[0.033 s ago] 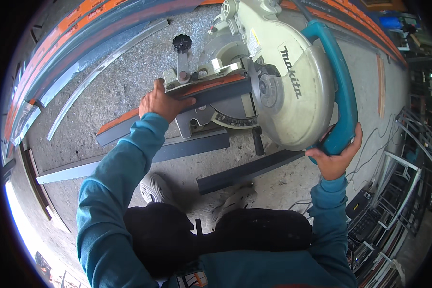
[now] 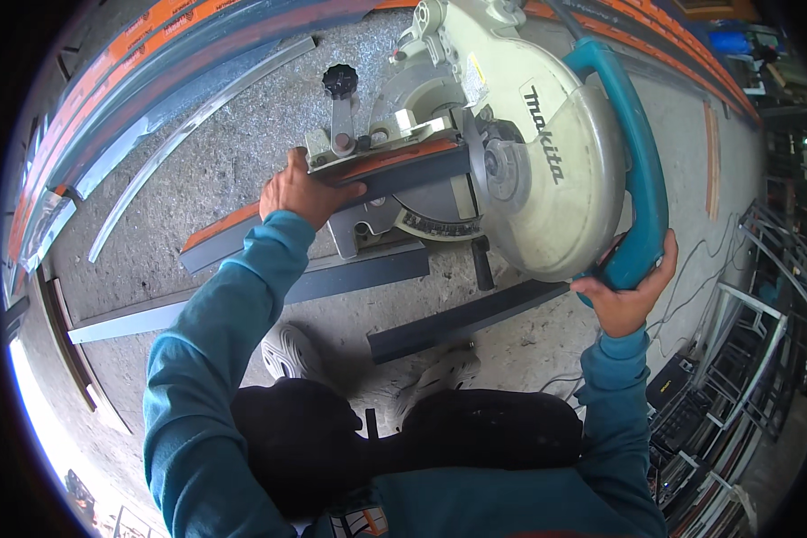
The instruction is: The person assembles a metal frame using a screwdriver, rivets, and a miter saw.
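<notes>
A miter saw (image 2: 547, 215) with a cream blade guard and teal handle stands on the floor before me. My left hand (image 2: 300, 190) wraps over a dark grey metal profile (image 2: 412, 173) with an orange strip, thumb along its near side. It keeps the profile against the saw's fence (image 2: 394, 139). The profile's right end reaches the blade (image 2: 481, 160); whether they touch I cannot tell. My right hand (image 2: 630, 291) is closed round the lower end of the teal saw handle (image 2: 644, 170); some of its fingers are hidden behind it. A black clamp knob (image 2: 340, 81) rises behind the fence.
Grey profiles lie nearer to me on the concrete, one at left (image 2: 359, 276) and one below the saw (image 2: 457, 323). Long orange-and-grey profiles (image 2: 143, 81) stretch behind. Metal frames (image 2: 753, 332) and cables (image 2: 690, 269) lie at right. My shoes (image 2: 287, 351) are close to the profiles.
</notes>
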`<state>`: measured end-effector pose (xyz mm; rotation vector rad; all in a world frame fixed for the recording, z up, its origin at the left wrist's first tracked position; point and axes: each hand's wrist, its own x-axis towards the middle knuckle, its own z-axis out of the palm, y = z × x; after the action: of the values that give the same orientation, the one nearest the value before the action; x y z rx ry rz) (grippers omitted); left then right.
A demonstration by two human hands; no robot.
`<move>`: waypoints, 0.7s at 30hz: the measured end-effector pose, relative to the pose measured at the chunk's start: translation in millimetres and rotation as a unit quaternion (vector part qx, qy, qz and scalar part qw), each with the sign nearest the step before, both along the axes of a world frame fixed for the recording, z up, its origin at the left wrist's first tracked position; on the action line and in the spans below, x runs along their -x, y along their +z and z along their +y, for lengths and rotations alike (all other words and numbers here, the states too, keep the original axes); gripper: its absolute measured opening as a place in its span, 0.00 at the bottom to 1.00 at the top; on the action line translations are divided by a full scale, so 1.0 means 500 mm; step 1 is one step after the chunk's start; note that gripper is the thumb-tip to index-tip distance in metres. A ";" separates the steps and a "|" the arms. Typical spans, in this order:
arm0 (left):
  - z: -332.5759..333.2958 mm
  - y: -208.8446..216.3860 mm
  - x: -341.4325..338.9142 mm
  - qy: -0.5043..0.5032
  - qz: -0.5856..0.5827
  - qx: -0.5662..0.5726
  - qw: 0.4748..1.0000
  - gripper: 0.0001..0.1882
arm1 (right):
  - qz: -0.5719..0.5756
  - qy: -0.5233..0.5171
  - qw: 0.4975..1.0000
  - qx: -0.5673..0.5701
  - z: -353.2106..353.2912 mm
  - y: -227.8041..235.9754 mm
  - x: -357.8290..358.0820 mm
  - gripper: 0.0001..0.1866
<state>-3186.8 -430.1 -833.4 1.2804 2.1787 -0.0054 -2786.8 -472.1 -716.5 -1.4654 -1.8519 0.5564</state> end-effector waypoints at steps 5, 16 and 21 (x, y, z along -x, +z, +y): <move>0.001 -0.003 0.001 -0.001 0.000 0.012 1.000 0.56 | -0.027 -0.008 1.000 -0.006 0.001 0.002 -0.005 0.70; 0.002 -0.001 0.003 -0.003 -0.006 0.001 1.000 0.56 | -0.024 -0.013 1.000 -0.016 -0.001 -0.008 -0.006 0.71; 0.001 0.003 0.003 -0.005 -0.005 0.001 1.000 0.56 | 0.034 -0.005 0.999 0.003 -0.001 -0.007 -0.003 0.70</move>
<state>-3188.4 -429.7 -831.9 1.2880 2.1622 -0.0054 -2785.4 -472.4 -719.8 -1.4422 -1.7914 0.6000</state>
